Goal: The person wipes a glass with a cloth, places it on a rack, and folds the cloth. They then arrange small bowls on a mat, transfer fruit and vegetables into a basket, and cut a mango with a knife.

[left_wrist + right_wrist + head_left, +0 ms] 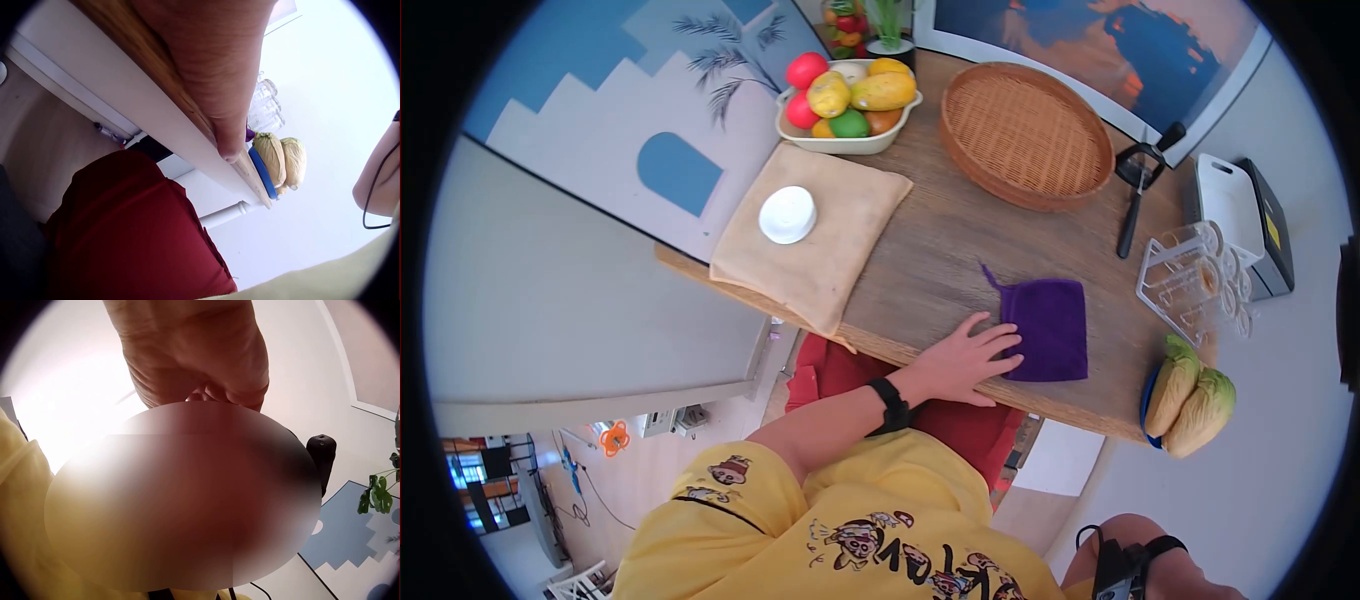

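Note:
My left hand (962, 362) rests at the table's front edge with fingers spread. Its fingertips touch the left side of a folded purple cloth (1048, 330), which has a thin cord loop at its upper left corner. In the left wrist view, the left hand (215, 69) lies over the wooden edge, and only a sliver of purple shows beyond it. My right hand (197, 356) is raised outside the head view; its fingers are mostly hidden behind a blurred patch, and I cannot tell whether they hold anything.
Left on the table (920, 240) lies a beige cloth (850, 215) under a round white object (787, 215). Behind stand a fruit bowl (850, 145) and a wicker tray (1025, 135). To the right are a black-handled tool (1133, 205), a glass rack (1190, 280) and cabbages (1200, 410).

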